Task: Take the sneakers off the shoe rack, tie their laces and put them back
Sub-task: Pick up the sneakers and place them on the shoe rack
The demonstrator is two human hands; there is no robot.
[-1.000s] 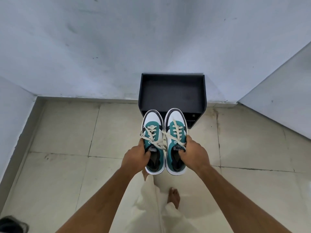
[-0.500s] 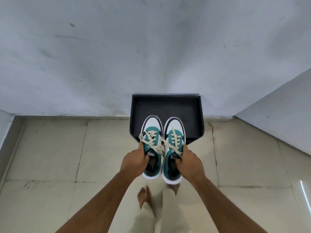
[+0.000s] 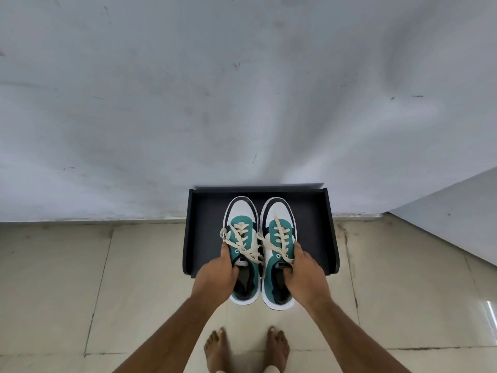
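A matte grey plastered wall (image 3: 242, 90), scuffed and smudged, fills the upper field beyond the grip. Below it lies a floor of large, glossy beige tiles (image 3: 53, 278) with dark grout lines. The shoe rack (image 3: 317, 238), a dark rectangular tray-like shelf with raised side walls and a smooth matte surface, stands against the wall directly under the toes of both shoes. The left sneaker (image 3: 242, 219) and right sneaker (image 3: 279, 216) sit side by side, nearly touching; each has a white smooth toe, dark trim, teal panels, a white sole and flat cream laces crossing the tongue. Their toe halves lie over the shelf surface; the heels project past its front edge toward the person. The left hand (image 3: 215, 278) is closed around the collar of the left sneaker, fingers tucked inside the opening. The right hand (image 3: 306, 278) is closed likewise around the right sneaker. Two bare feet (image 3: 278, 348) stand on the tiles below the grip.
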